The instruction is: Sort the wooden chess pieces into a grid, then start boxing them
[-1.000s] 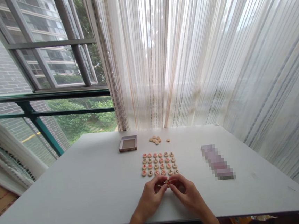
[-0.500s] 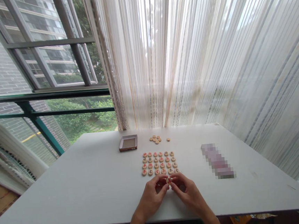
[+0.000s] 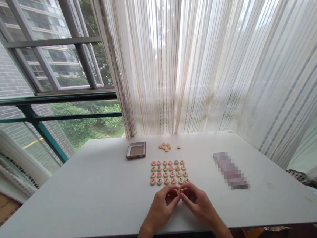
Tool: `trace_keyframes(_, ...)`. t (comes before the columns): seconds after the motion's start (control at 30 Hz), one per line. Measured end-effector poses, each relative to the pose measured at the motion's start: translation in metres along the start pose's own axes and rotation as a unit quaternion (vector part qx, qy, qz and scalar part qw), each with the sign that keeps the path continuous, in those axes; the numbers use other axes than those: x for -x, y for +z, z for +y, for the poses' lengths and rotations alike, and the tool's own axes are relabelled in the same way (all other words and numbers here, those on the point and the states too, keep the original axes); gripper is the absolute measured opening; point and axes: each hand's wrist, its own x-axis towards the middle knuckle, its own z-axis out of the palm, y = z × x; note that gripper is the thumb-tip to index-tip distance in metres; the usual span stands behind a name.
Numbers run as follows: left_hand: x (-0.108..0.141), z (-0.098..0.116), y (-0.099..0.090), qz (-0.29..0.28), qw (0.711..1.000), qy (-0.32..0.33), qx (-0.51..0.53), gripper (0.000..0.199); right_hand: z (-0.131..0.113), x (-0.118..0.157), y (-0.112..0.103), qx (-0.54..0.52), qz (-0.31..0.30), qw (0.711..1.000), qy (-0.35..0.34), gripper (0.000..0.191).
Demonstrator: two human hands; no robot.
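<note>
Between the fingertips of both hands is a round Chinese chess piece (image 3: pixel 179 192) with a red character, partly covered by the thumbs. My left hand (image 3: pixel 163 204) pinches it from the left side, fingers closed. From the right, my right hand (image 3: pixel 196 201) pinches the same piece. Just beyond my fingers, several Chinese chess pieces (image 3: pixel 166 174) lie face up in neat rows, marked in red or black. The nearest row almost meets my fingertips.
Farther back lie several loose pieces with blank sides up (image 3: pixel 164 146), one blank piece (image 3: pixel 178 147) apart from them. A shallow open box (image 3: pixel 136 150) sits back left. On the right is a blurred-out flat item (image 3: pixel 231 170). All rest on the white table (image 3: pixel 99 198).
The piece in my fingers has turned slightly, and its character shows less. My hands stay in nearly the same place; the camera view has shifted a little.
</note>
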Motion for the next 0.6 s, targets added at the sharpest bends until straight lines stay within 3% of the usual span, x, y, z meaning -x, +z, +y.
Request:
trace_keyframes(0.27,0.002,0.003,0.001,-0.014,0.999,0.028,-0.042,0.024,0.012,0.000,0.000,0.067,0.010,0.998,0.003,0.024)
trace_keyframes(0.6,0.002,0.003,0.001,-0.019,0.997,0.034,-0.074,0.019,0.007,-0.001,0.001,0.054,0.005,0.998,0.016,0.029)
